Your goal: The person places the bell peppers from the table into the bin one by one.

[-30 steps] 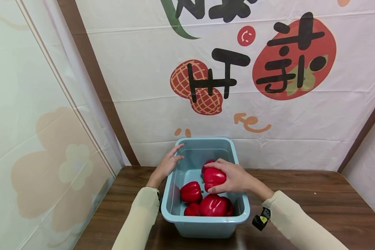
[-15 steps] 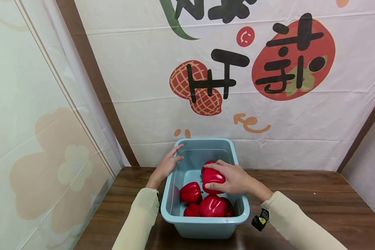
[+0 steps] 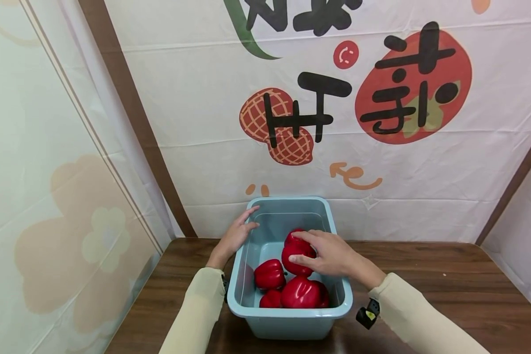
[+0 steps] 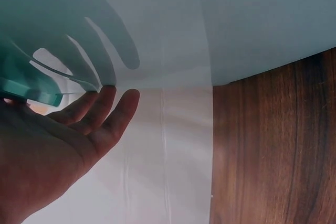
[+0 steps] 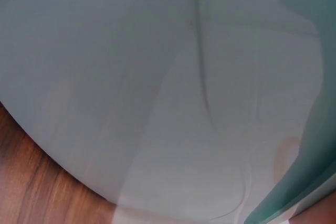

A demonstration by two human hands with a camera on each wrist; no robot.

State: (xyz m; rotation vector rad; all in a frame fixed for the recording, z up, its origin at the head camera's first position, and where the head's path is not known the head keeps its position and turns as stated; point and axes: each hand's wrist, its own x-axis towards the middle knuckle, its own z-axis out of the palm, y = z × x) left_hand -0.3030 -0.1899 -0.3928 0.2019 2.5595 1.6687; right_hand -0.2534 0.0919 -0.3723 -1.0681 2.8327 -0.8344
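A light blue plastic tub [image 3: 287, 311] holds several red bell peppers. My right hand [image 3: 336, 253] reaches in over its right side, fingers and thumb loosely spread around the top of one bell pepper [image 3: 294, 267]. Another pepper [image 3: 294, 234] shows partly behind those fingers. To the left lies a pepper [image 3: 269, 274] with its stem toward the middle, and a larger one [image 3: 300, 293] sits near the front wall. My left hand [image 3: 236, 235] rests at the left rim with fingers extended; in the left wrist view, its fingertips [image 4: 131, 98] are against the tub's outer wall.
The tub stands on a dark wooden table [image 3: 416, 285], close to a white printed cloth backdrop [image 3: 212, 172]. Another cloth panel [image 3: 71, 206] borders the table on the left. The tub's translucent outer wall [image 5: 131, 93] fills most of the right wrist view.
The pepper under my right hand has shifted slightly left and lower in the tub. My right fingers and thumb have loosened from around it. The left hand stays at the rim.
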